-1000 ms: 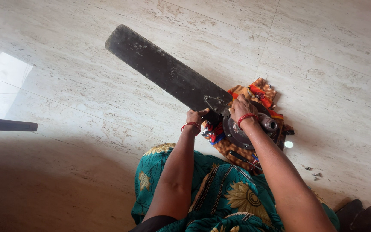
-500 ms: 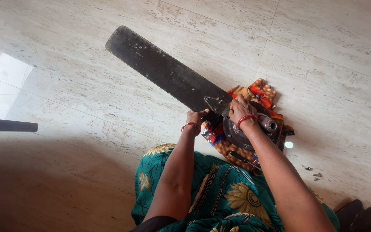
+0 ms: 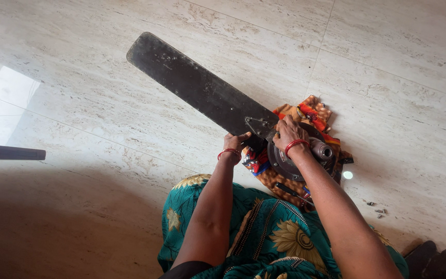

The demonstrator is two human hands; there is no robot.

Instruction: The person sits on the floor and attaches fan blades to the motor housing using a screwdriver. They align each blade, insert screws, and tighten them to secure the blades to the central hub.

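A dark ceiling-fan motor point(image 3: 313, 155) with one long black blade point(image 3: 192, 85) attached lies on a patterned orange cloth point(image 3: 311, 111) on the pale stone floor. My right hand point(image 3: 287, 133) presses on the blade's metal bracket where it joins the motor, fingers bent over it. My left hand point(image 3: 235, 143) grips the blade's near edge just beside the bracket. Both wrists wear red bangles. My knees in green floral fabric point(image 3: 264, 232) sit just below the motor.
The end of another dark blade point(image 3: 9, 152) pokes in at the left edge. A few small screws point(image 3: 378, 209) lie on the floor right of the motor. A black bracket piece point(image 3: 432, 258) sits at the bottom right corner.
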